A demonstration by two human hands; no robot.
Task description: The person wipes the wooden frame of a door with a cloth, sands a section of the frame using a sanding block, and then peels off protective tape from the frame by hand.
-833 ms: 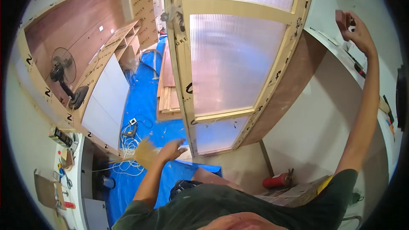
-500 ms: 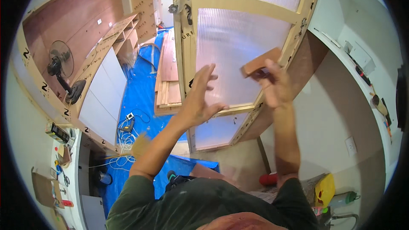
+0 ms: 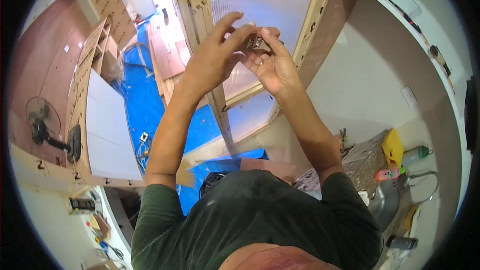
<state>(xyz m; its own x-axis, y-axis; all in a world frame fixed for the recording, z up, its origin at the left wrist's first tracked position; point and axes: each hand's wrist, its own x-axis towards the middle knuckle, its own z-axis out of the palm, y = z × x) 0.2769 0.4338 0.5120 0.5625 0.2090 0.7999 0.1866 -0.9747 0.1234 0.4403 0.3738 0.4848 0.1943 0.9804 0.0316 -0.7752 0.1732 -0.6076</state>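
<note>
My right hand (image 3: 275, 65) grips a small brown block-like object (image 3: 260, 33) by its right end, thumb on top and fingers beneath. Small shiny metal pieces show on the side toward me; its exact kind I cannot make out. My left hand (image 3: 215, 55) has come to its left end, with bent fingers and thumb around that end, partly hiding it. Both hands are raised in front of a wood-framed door (image 3: 200, 10) with a ribbed translucent panel (image 3: 260, 0).
Blue sheeting (image 3: 137, 77) covers the floor at left, with wooden boards (image 3: 162, 52) on it. A fan (image 3: 42, 125) stands on the left cabinet. To the right are a shelf (image 3: 425, 45), a yellow bag (image 3: 393, 147), a pink bottle (image 3: 389, 174) and a sink (image 3: 385, 202).
My left hand has moved over to the brown object, which my right hand has brought left and turned so its metal pieces show. The whole view has shifted and tilted.
</note>
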